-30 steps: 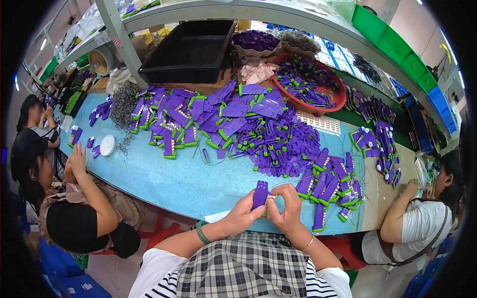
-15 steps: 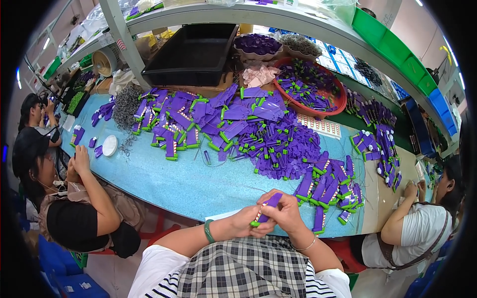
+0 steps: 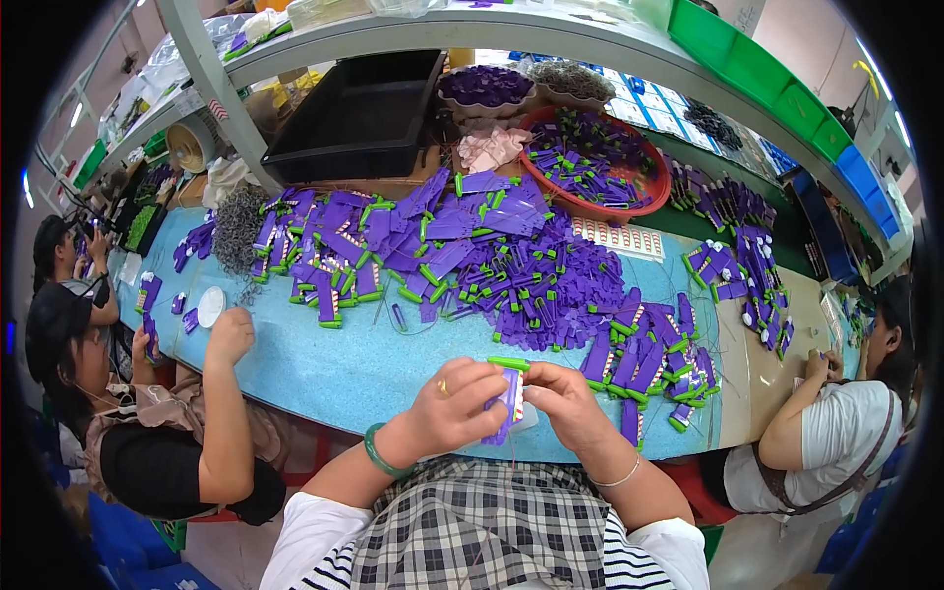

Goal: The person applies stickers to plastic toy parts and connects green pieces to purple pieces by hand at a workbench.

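Note:
Near the table's front edge, my left hand (image 3: 460, 401) is closed around a flat purple plastic part (image 3: 511, 383). The part has a bright green end at the top and a red-and-white striped strip along one side. My right hand (image 3: 572, 405) is beside it, fingers curled and fingertips together against the part's right edge by the green end. What those fingertips pinch is too small to make out. A thin strand hangs below the part. Right of my hands lies a pile of similar purple-and-green parts (image 3: 644, 359) with striped strips.
Beyond my hands, a large heap of purple pieces (image 3: 551, 295) covers the blue table (image 3: 324, 379). Farther back are a red basin (image 3: 657, 187), a black tray (image 3: 354, 113) and a tangle of grey wire pieces (image 3: 236, 231). Co-workers sit at left (image 3: 138, 433) and right (image 3: 826, 423).
The purple part has turned so its green end, formerly at the bottom, is now at the top. My left hand has risen around it; my right hand has shifted to its right edge.

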A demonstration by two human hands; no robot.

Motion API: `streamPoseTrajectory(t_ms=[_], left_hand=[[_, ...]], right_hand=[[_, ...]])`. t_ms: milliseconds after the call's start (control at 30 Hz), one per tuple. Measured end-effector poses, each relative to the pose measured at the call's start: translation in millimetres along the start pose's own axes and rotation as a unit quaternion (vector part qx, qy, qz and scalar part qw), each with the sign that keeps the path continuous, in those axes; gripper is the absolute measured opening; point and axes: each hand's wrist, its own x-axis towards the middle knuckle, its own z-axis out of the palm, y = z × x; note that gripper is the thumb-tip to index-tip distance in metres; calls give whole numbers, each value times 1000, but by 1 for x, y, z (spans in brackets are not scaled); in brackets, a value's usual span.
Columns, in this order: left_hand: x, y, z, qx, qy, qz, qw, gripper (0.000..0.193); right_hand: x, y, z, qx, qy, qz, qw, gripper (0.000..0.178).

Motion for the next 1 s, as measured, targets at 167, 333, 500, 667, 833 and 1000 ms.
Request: streamPoseTrajectory(t_ms=[167, 333, 500, 667, 833, 1000], left_hand=[[-15, 3, 10, -16, -6, 45, 999, 23], [-18, 10, 16, -57, 23, 80, 995, 17], [-19, 8, 13, -46, 23, 93, 994, 17], [-25, 7, 14, -47, 5, 49, 998, 16], [-30, 7, 28, -98, 31, -37, 994, 17], [-14, 14, 44, -286, 3, -293, 912, 13]], right_hand=[[6, 1, 5, 41, 25, 30, 998, 8], [6, 0, 2, 36, -14, 87, 995, 16], [-1, 11, 8, 61, 7, 153, 986, 23], [-26, 8, 2, 64, -62, 193, 977, 31], [-32, 19, -19, -7, -27, 46, 999, 22], [-17, 18, -19, -374, 76, -202, 902, 25]])
